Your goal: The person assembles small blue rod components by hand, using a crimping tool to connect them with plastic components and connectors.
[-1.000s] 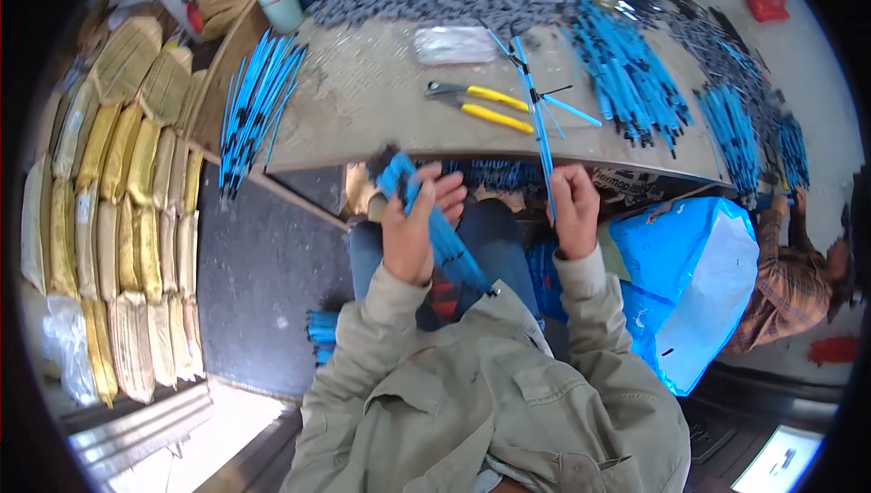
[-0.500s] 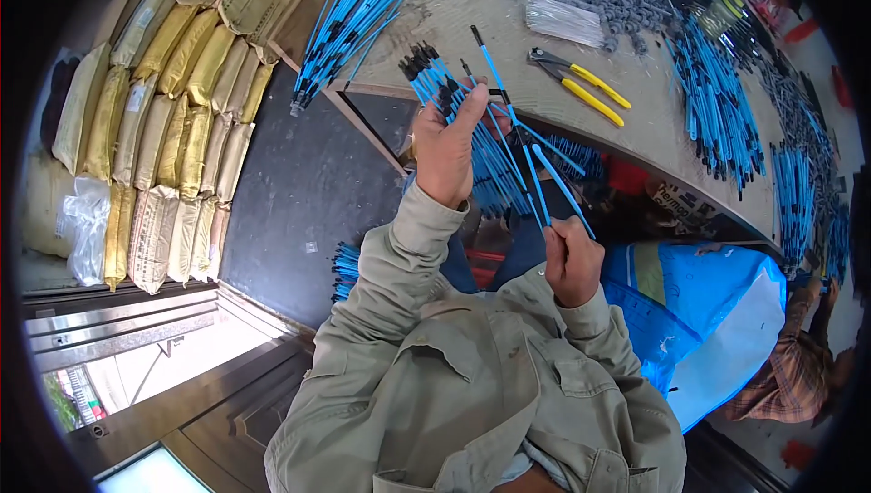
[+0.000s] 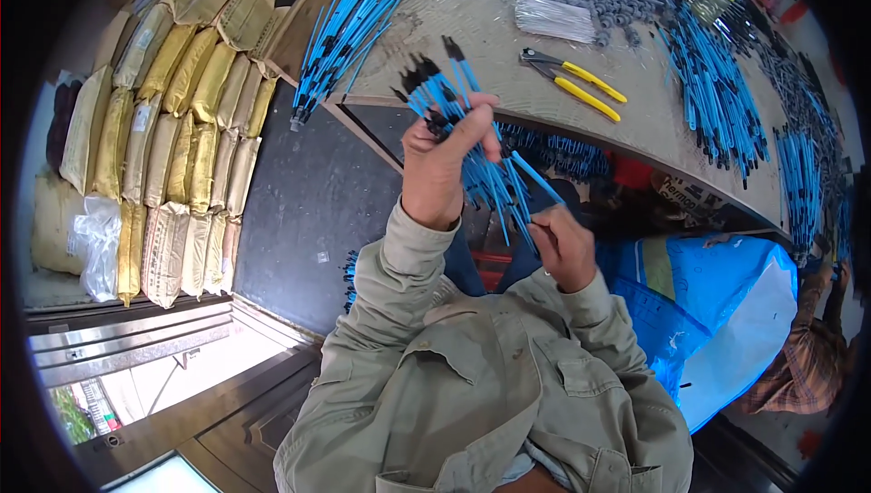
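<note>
Head view: one bundle of blue rods (image 3: 472, 144) with black tips, fanned out, raised over the table (image 3: 508, 48) edge. Left hand (image 3: 445, 162) closed round the bundle. Right hand (image 3: 562, 244) pinching a single rod's lower end. One pair of yellow-handled pliers (image 3: 576, 85) on the table. Further blue rod piles (image 3: 345, 39) alongside, uncountable.
</note>
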A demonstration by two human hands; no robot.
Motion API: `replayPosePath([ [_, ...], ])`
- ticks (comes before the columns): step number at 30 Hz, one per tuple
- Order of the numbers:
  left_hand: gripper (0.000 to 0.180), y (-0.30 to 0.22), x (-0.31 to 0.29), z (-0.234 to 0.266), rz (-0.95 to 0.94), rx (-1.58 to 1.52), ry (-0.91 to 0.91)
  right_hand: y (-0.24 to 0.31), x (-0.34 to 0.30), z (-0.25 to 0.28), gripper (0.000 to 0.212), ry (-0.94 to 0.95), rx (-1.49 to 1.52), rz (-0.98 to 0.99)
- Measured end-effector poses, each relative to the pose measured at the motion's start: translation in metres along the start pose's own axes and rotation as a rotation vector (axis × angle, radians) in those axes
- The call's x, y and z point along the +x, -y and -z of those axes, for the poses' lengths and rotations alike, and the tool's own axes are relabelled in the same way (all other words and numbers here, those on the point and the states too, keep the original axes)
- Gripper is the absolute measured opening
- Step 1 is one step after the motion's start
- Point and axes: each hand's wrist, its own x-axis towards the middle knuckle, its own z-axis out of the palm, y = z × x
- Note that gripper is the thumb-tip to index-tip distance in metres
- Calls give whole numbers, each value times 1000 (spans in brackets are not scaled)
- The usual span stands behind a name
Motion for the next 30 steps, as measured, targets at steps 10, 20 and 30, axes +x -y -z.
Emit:
replayPosePath([
  [10,22,-3,-26,-24,79,207,442,58,93,63,26,-126,191,250],
  [20,21,4,-24,-15,-74,411,660,49,92,67,19,100,160,284],
  [30,15,2,-23,-23,-29,436,677,41,85,53,11,-7,421,189],
])
